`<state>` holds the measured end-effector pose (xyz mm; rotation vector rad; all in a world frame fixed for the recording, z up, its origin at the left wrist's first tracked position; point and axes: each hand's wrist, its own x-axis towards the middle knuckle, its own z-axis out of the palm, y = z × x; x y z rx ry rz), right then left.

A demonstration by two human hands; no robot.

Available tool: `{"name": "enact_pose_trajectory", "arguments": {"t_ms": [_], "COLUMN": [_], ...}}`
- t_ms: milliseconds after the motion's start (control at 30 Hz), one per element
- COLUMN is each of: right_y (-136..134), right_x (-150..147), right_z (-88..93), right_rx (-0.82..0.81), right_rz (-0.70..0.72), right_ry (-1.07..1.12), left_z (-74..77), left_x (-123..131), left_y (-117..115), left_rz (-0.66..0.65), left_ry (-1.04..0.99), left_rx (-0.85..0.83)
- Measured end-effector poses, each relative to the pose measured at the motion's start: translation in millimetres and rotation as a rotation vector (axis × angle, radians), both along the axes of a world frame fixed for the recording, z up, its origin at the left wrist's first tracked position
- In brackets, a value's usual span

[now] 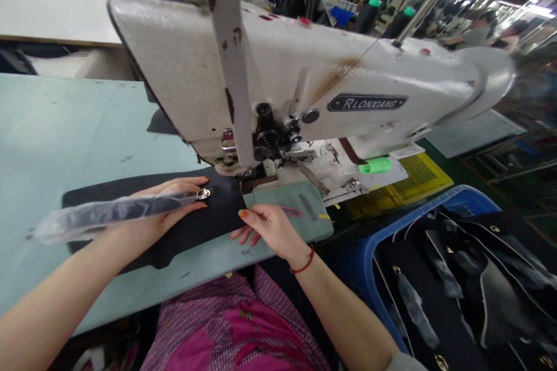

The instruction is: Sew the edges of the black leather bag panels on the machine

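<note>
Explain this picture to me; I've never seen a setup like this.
There is no robot here: these are a person's bare hands, seen by one camera worn on the head, looking forward and down.

The big white machine is a sewing machine. On the pale table lies a dark panel. The left hand rests on it, fingers beside a metal clasp; whether they grip it is unclear. A plastic-wrapped strap runs from the clasp.

The right hand, near the panel's edge, seems empty. A blue basket at right contains similar dark pieces.
</note>
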<state>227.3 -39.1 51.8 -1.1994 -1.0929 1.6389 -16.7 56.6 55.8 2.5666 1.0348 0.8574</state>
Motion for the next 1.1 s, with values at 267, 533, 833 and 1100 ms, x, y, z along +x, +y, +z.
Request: {"name": "enact_pose_trajectory", "arguments": {"t_ms": [267,533,833,1100], "right_y": [2,2,-1,-7], "right_x": [-1,-3,-9,-10], "right_z": [-1.7,-2.9,-8.9,-18.2], "right_rx": [-0.075,-0.113,-0.001,0.317], "right_rz": [0.015,0.012,-0.031,-0.162], "right_ry": [0.132,0.172,0.101,-0.286], "left_z": [-0.4,3.2,7.6,4.2], "left_x": [-2,-3,-2,-5], "left_y": [4,7,6,3], "left_rz": [-0.017,0.0,-0.042,-0.112], "left_ry": [0.021,0.05,0.071,0.172], "left_rx": [-0.046,-0.067,-0.076,0.131]}}
